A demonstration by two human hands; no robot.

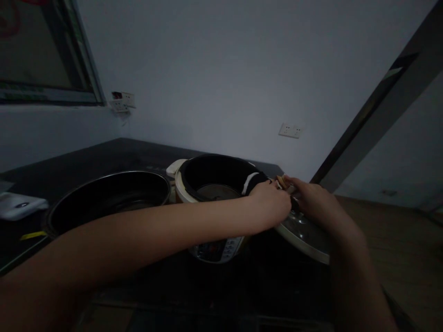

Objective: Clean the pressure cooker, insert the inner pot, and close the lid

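An electric cooker (pixel 184 186) with a pale rim stands uncovered in front of me, its round dark inside showing. My left hand (pixel 272 203) reaches across its front, fingers closed around a dark cloth with a white edge (pixel 254 180) at the pot's right side. Close beside it is my right hand (pixel 309 196), its fingers bent near a small tan piece (pixel 283 181); what they grip is hidden. Below the right hand lies a glass lid (pixel 304 233) with a pale rim, tilted at the cooker's right. My hands partly cover it.
A wide black pan (pixel 121 182) stands left of the cooker. Further left are a white device (pixel 20 206) and a yellow strip (pixel 32 235) on the dark counter (pixel 138 150). The wall carries a socket (pixel 290 130). The counter ends at the right, above the floor (pixel 398 240).
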